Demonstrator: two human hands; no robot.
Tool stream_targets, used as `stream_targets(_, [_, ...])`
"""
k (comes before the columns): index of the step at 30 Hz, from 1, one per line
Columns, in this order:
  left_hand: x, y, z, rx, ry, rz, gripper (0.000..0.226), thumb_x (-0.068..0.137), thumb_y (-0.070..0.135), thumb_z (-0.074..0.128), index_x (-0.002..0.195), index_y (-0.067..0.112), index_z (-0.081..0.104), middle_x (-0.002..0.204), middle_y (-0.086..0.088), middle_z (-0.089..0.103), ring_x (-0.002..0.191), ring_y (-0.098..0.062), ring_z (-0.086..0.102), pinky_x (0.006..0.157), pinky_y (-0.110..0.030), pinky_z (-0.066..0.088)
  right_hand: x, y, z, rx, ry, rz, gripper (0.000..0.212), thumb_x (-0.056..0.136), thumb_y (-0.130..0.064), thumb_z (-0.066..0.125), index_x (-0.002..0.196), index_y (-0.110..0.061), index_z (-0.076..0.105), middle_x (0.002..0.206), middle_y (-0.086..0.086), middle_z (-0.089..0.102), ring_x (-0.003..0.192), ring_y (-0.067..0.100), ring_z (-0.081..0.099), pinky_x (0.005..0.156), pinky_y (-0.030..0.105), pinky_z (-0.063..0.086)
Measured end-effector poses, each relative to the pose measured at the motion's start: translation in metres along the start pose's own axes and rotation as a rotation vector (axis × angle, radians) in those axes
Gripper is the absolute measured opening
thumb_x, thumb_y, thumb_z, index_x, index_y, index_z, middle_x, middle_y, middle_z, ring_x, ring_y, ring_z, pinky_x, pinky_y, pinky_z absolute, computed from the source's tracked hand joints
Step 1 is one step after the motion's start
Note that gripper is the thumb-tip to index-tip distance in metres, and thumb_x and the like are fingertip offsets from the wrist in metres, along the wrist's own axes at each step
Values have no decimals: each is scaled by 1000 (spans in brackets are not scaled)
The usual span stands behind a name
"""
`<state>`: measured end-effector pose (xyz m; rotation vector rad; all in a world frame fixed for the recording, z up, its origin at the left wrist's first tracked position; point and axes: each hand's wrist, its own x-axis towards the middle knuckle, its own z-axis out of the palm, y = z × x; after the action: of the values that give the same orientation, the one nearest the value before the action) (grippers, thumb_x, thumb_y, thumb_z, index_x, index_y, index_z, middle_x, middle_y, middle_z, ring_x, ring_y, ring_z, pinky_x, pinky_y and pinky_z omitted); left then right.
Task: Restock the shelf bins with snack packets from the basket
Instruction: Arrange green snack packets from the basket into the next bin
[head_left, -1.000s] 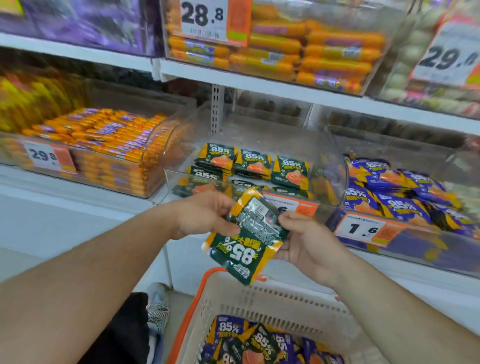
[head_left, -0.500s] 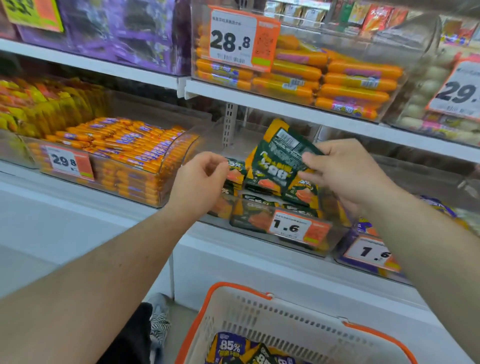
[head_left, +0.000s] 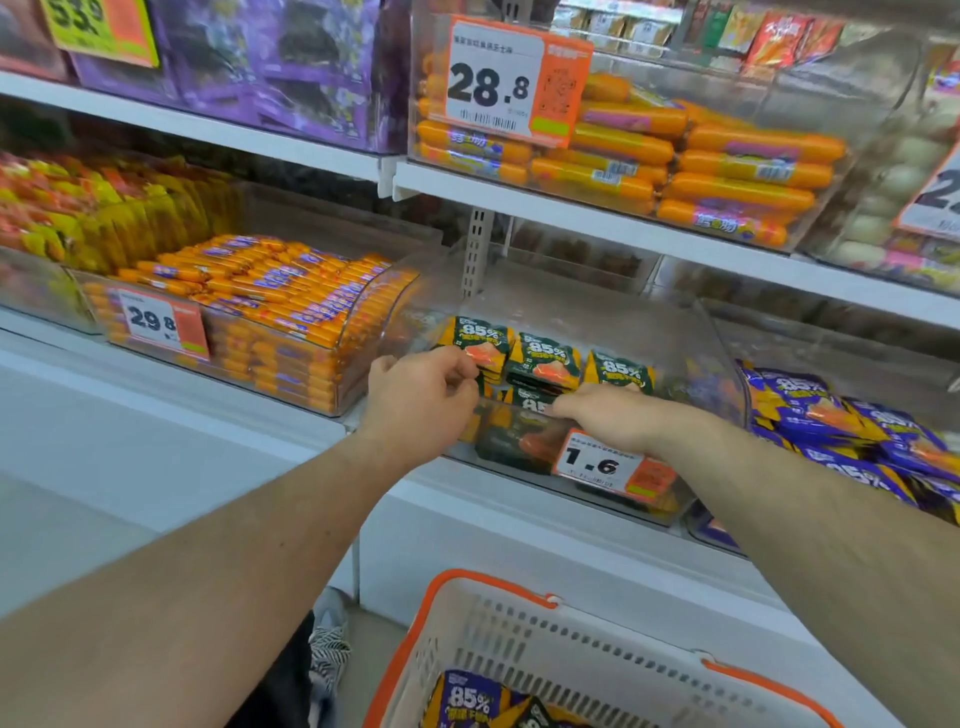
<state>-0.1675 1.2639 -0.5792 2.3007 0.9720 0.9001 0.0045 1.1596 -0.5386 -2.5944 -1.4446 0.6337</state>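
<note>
Two hands in clear bin (head_left: 717, 364), left hand (head_left: 421, 400) clenched, right hand (head_left: 608, 415) flat on green packets (head_left: 545, 358)

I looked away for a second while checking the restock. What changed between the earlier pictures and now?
The green snack packets that both hands held above the white plastic basket with orange rim went up and forward into the clear plastic shelf bin with the 1.6 price tag. The right hand now lies flat on the green packets there; the left hand curls at the bin's left stack, its grip hidden. The basket and neighbouring bins stayed put.
</note>
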Motion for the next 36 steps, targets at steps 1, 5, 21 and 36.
stream_targets(1, [0, 0, 0, 5, 0, 4, 13, 96, 27, 54, 103, 32, 64, 90, 15, 66, 94, -8, 59, 88, -22, 15, 0, 0, -2, -28, -33, -15, 43, 107, -39, 29, 122, -13, 59, 115, 7, 47, 112, 26, 43, 89, 34, 28])
stream_targets(5, [1, 0, 5, 23, 14, 24, 14, 95, 26, 55, 103, 32, 65, 86, 15, 66, 94, -9, 60, 89, -23, 15, -2, -1, -4, 56, -75, 18, 60, 98, -64, 31, 139, -28, 54, 153, 0, 36, 141, 25, 28, 108, 38, 21])
stream_targets(21, [-22, 32, 12, 46, -118, 341, 11, 76, 26, 58, 66, 27, 55, 61, 11, 53, 67, -15, 52, 58, -27, 36, -13, 17, 42, -31, 964, -499, 30, 81, -30, 50, 89, -11, 73, 95, 4, 72, 92, 28, 63, 84, 42, 51])
stream_targets(36, [-76, 22, 98, 703, -1392, 270, 19, 99, 32, 46, 101, 18, 59, 95, 2, 59, 78, -13, 55, 67, -26, 44, -42, 98, 312, 61, -259, 148, 19, 86, -35, 58, 102, -26, 56, 106, 3, 57, 95, 24, 59, 79, 39, 55])
